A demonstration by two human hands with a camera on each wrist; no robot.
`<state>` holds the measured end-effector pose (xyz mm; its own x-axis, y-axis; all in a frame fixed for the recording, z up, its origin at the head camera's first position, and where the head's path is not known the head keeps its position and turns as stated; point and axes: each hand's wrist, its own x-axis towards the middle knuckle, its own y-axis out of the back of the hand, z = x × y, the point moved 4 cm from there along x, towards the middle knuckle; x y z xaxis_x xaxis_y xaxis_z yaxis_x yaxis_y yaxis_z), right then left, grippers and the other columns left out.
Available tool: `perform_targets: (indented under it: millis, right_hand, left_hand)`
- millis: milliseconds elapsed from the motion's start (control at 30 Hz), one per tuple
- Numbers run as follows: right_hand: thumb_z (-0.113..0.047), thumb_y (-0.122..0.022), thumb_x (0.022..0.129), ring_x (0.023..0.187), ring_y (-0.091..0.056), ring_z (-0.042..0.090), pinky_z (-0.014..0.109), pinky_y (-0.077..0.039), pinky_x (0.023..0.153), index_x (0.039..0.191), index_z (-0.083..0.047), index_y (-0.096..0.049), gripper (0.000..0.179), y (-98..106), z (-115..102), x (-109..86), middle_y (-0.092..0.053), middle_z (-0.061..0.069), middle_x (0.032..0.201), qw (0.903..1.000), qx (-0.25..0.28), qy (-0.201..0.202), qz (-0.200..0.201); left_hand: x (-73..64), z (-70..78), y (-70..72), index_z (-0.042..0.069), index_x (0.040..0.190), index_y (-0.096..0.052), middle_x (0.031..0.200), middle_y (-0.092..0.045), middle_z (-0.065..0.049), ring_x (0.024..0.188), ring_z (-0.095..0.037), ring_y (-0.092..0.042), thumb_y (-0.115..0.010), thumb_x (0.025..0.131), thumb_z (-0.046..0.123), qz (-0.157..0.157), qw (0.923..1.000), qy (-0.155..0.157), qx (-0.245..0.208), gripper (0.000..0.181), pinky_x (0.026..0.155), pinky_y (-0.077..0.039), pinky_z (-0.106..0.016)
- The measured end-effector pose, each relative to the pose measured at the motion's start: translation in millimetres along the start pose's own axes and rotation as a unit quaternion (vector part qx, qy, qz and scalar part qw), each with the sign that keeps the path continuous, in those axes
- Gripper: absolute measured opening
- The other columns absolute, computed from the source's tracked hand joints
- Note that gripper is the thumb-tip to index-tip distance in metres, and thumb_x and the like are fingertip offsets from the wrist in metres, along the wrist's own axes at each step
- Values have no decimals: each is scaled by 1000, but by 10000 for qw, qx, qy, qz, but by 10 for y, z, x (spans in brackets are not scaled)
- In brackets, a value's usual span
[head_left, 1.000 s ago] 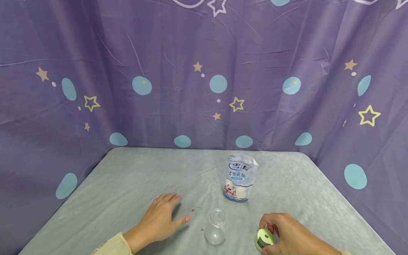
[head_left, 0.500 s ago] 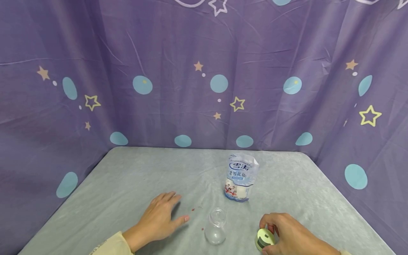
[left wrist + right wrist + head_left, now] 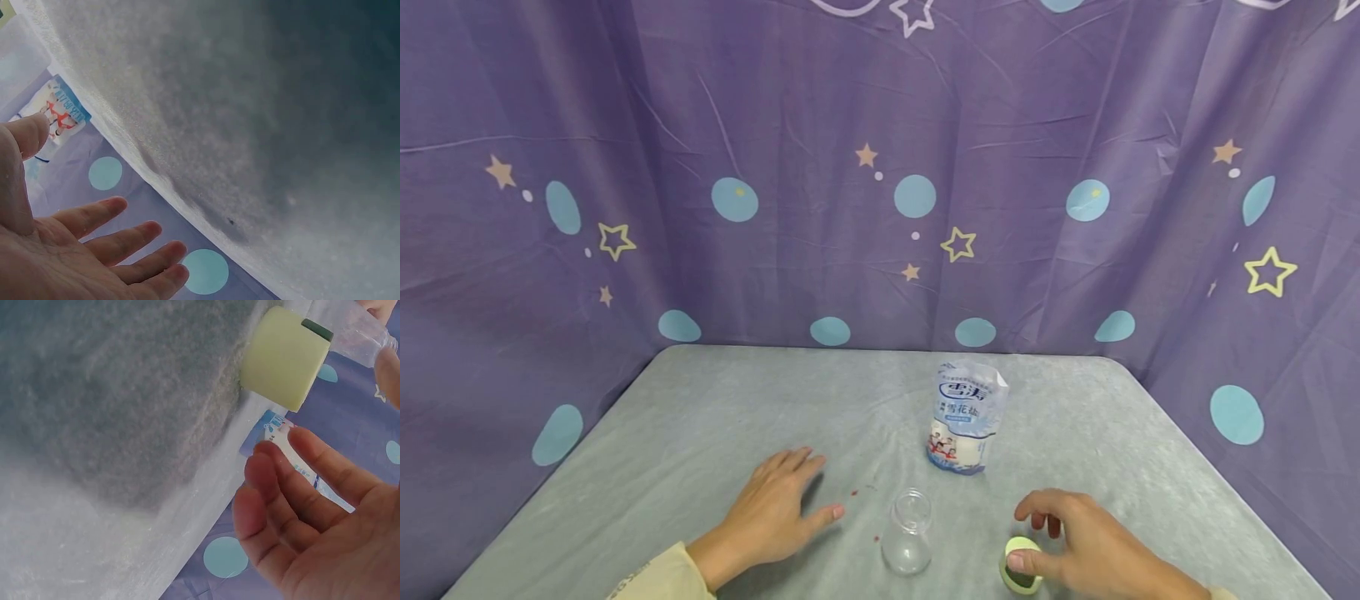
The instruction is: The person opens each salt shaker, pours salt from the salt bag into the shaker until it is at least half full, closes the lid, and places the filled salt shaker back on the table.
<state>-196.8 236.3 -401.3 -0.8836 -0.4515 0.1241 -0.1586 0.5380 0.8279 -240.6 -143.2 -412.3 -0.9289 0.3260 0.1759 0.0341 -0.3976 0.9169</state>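
Note:
Near the front right of the table, my right hand point(image 3: 1086, 542) hovers with loosely curled fingers and nothing in its grasp. Its thumb overlaps a pale green lid point(image 3: 1024, 582) with a dark green tab in the head view. In the right wrist view, a gap shows between the fingers and the lid point(image 3: 284, 359), which sits flat on the cloth. A clear, round-bellied jar point(image 3: 906, 542) stands uncovered between the hands, nothing visible inside. Left of the jar, my left hand point(image 3: 767, 517) rests low over the table, fingers spread and relaxed, palm showing in its wrist view.
Behind the jar, a blue and white salt pouch point(image 3: 966, 421) stands upright. Small red specks point(image 3: 854, 492) mark the grey tablecloth point(image 3: 775, 400). A purple curtain point(image 3: 820, 250) with stars and dots hangs beyond the table's far edge and along both sides.
My right hand has let go of the lid and lifted slightly, its fingers moving away while the thumb passes over the top. Left hand, jar and pouch stay where they were.

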Motion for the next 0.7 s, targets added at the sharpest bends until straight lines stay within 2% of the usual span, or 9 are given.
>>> perform_targets:
  millis: [233, 567, 700]
  right_hand:
    - [-58, -75, 87, 91, -58, 10, 32, -50, 71, 110, -23, -70, 42, 43, -16, -7, -67, -14, 104, 9981, -438, 50, 428]
    - [-61, -77, 84, 97, -64, 18, 35, -54, 77, 113, -21, -71, 49, 49, -27, -19, -69, -12, 112, 9911, -946, 8, 939]
    - [-60, -78, 83, 99, -65, 19, 37, -55, 79, 115, -21, -71, 51, 53, -27, -10, -68, -13, 115, 9905, -963, -128, 973]
  left_hand:
    - [8, -4, -12, 5, 141, -59, 148, -51, -24, 139, -48, -42, -73, 90, 55, -29, 10000, 9, 25, 74, 114, -28, -64]
    - [14, 24, -6, 5, 140, -60, 148, -52, -22, 138, -48, -44, -73, 90, 56, 7, 10000, -1, 32, 73, 114, -30, -63]
    - [28, 57, 11, 4, 139, -61, 146, -54, -22, 137, -46, -46, -74, 90, 54, 131, 9999, -97, 23, 71, 113, -32, -62]
